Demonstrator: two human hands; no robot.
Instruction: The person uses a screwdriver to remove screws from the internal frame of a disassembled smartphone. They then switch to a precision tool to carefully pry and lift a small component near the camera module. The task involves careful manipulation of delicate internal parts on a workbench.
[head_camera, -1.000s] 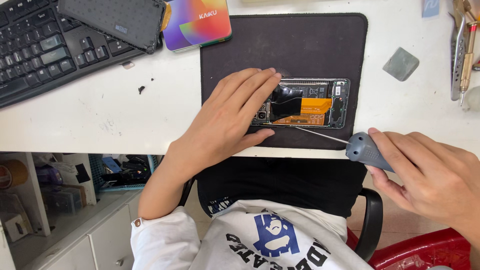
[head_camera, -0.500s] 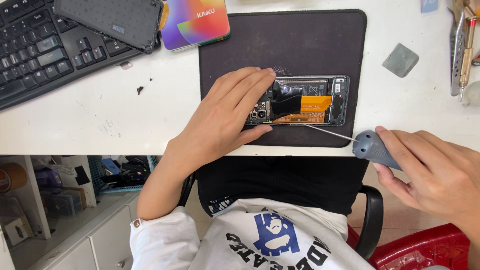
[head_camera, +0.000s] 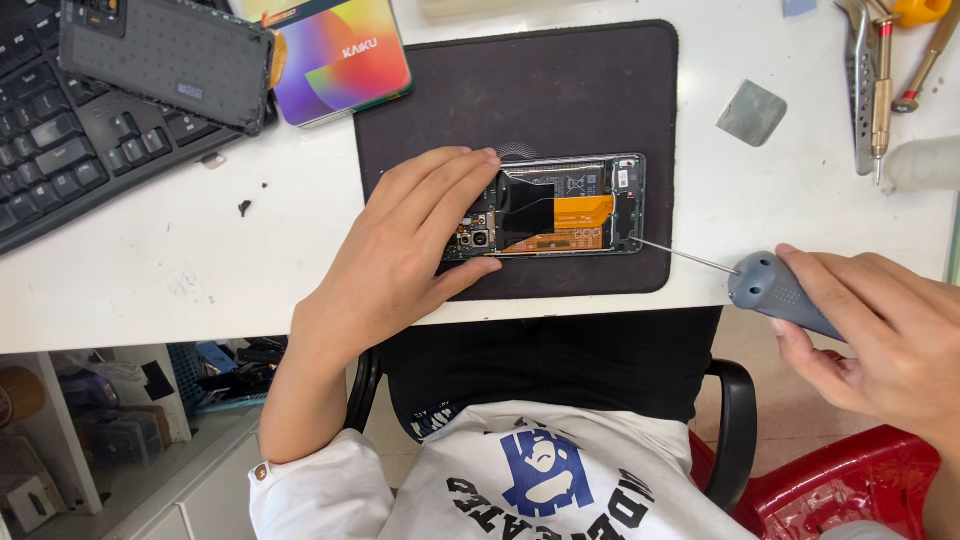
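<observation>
Centrally, an opened phone w/ its back cover off lies flat on a dark mat, near the mat's front edge, long side parallel to the worktop's front edge. Inside it show a black patch, an orange flex strip and a small camera module at its left end.

The left hand rests palm-down on the phone's left end, fingers spread and laid over it, thumb along the phone's front edge; it presses rather than wraps, so nothing is enclosed in it.

The right hand is off the worktop's front edge, to the right, fingers closed round the grey handle of a screwdriver. The thin metal shaft runs up-left and its tip meets the phone's right end, at the front corner.

Rest of the worktop, white: black keyboard at the back-left corner, a dark perforated phone case lying partly on it, a colourful box just beside that. A grey pad sits right of the mat, and tweezers plus other small tools lie at the back-right corner.
</observation>
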